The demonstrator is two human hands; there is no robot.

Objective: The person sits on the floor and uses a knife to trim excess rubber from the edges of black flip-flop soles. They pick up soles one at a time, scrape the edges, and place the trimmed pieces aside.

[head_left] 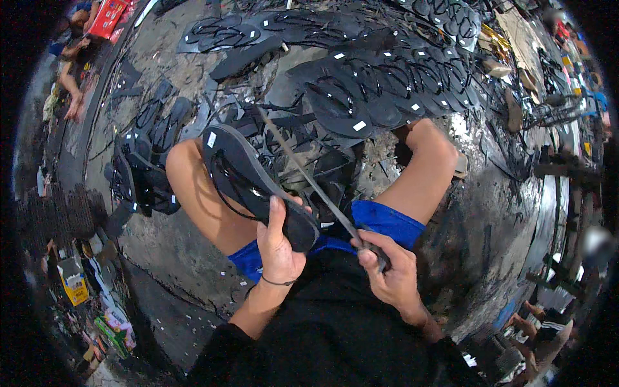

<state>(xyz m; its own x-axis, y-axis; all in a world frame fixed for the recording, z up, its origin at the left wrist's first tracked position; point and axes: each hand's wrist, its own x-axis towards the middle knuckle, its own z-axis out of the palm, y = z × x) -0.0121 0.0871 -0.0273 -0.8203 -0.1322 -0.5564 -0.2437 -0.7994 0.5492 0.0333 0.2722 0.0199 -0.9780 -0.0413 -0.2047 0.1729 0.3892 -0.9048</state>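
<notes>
My left hand point(280, 248) grips a black flip-flop point(242, 168) near one end, thumb on its upper side. The flip-flop is tilted over my left thigh, and a small white label shows at its far end. In my closed right hand point(393, 271) is the dark handle of a long knife point(309, 182). Its narrow blade slants up and to the left, its tip reaching past the flip-flop's right side. From this view I cannot tell whether blade and sole touch. Black rubber offcuts point(290, 119) lie on the floor beyond the blade.
Rows of black flip-flops with white labels point(387, 84) cover the floor ahead. More flip-flops point(145, 171) are piled left of my left knee. Rubber scraps litter the dark floor point(174, 238). Other people's legs point(74, 90) show at the far left, and a person point(541, 342) is at the lower right.
</notes>
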